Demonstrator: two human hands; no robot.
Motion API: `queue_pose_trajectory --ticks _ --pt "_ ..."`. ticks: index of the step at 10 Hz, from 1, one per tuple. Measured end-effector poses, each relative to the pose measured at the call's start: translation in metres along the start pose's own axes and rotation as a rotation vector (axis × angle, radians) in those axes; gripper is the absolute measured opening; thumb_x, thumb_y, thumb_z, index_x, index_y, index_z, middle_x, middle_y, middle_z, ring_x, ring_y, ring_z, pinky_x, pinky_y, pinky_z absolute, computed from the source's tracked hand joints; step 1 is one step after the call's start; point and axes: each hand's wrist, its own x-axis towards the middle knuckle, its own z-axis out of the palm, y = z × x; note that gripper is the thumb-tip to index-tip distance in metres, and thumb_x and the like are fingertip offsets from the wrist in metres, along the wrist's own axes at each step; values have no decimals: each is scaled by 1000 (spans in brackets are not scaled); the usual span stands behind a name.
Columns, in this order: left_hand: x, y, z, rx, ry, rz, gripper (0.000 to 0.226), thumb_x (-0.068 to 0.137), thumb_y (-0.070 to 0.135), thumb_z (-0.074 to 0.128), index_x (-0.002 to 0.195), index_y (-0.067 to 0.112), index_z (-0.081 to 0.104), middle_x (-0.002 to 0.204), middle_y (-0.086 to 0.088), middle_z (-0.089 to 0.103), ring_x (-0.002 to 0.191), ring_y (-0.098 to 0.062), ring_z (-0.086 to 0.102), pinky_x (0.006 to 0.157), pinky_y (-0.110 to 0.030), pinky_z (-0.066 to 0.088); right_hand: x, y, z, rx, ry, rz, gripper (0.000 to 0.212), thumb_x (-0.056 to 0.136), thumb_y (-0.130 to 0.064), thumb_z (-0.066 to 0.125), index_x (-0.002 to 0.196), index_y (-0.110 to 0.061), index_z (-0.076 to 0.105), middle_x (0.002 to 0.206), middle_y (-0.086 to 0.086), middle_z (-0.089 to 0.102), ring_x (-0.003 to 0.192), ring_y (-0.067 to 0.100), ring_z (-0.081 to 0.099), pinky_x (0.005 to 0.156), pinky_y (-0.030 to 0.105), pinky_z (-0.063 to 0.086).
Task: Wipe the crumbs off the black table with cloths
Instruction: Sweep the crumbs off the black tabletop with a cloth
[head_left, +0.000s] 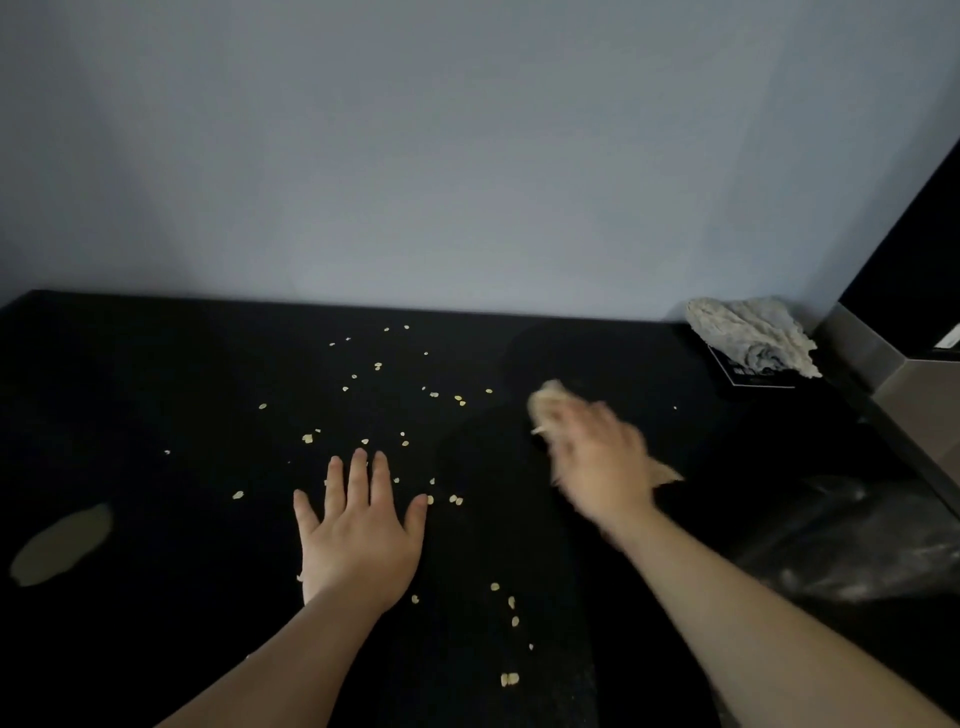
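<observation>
Pale yellow crumbs (308, 438) lay scattered across the middle of the black tabletop (156, 374), with a thin line of them running toward its near edge. A beige cloth (545, 402), blurred, was bunched in the right hand (597, 467) just right of the scatter. A second cloth (748, 332), crumpled and off-white, sat at the far right corner.

A spare cloth (748, 332) on a box (750, 376) blocks the table (156, 389)'s far-right corner.
</observation>
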Motion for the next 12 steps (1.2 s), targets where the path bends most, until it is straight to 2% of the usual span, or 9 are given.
queue_pose_trajectory --ticks 1,3,4,5,6,9,10,11,12 --pt "1 -1 1 2 3 -2 68 96 57 10 151 21 -4 160 2 -8 146 -20 -14 118 -50 -2 8 12 -10 -39 -51 388 46 95 -31 40 141 -26 36 146 0 38 134 23 32 106 45 26" --pt "1 0 2 16 11 -10 68 95 58 9 151 22 -3 160 2 -7 146 -21 -12 118 -50 1 -48 -15 -31 187 -184 -329 39 88 -15 58 125 -26 56 129 -9 56 122 11 46 98 28 30" --pt "0 1 1 11 20 -10 68 95 57 10 151 22 -2 160 1 -6 147 -21 -11 118 -51 1 -43 29 -29 103 142 -12 41 76 -7 66 116 -14 62 107 10 67 97 32 61 83 43 46" --pt "0 2 2 12 19 -7 68 95 57 10 151 22 -3 160 1 -6 147 -21 -11 118 -51 1 -13 71 -32 -13 196 665 46 86 -18 54 129 -4 47 122 22 54 110 40 49 92 46 35" --pt "-1 1 4 12 36 -2 68 95 58 10 152 22 -1 160 1 -5 147 -21 -10 117 -51 2 19 84 -43 -11 19 883 52 94 -27 39 141 -7 31 146 17 32 129 37 31 105 46 24" --pt "-2 2 0 9 32 -9 67 95 57 9 151 22 -2 160 2 -6 147 -20 -11 118 -49 0 -17 -29 -23 229 -285 -334 47 85 -20 51 131 -31 52 132 -19 48 124 2 37 104 32 25" --pt "-2 1 1 0 38 -6 67 95 57 10 152 22 -1 160 2 -5 147 -20 -11 118 -50 0 -7 10 -22 -71 -90 -195 48 87 -34 40 135 -31 43 142 -7 44 125 16 43 95 36 30" --pt "-2 1 2 3 43 -3 67 95 57 10 152 22 0 160 2 -4 147 -20 -11 117 -50 -1 17 31 -24 -77 -67 575 52 93 -37 37 144 -23 29 153 7 22 135 30 26 107 45 23" --pt "-1 1 3 7 48 -7 66 96 56 10 152 22 0 160 3 -4 147 -20 -11 117 -49 -1 19 -8 -8 -70 -41 483 51 92 -37 39 141 -26 34 152 5 25 136 30 23 108 47 22"
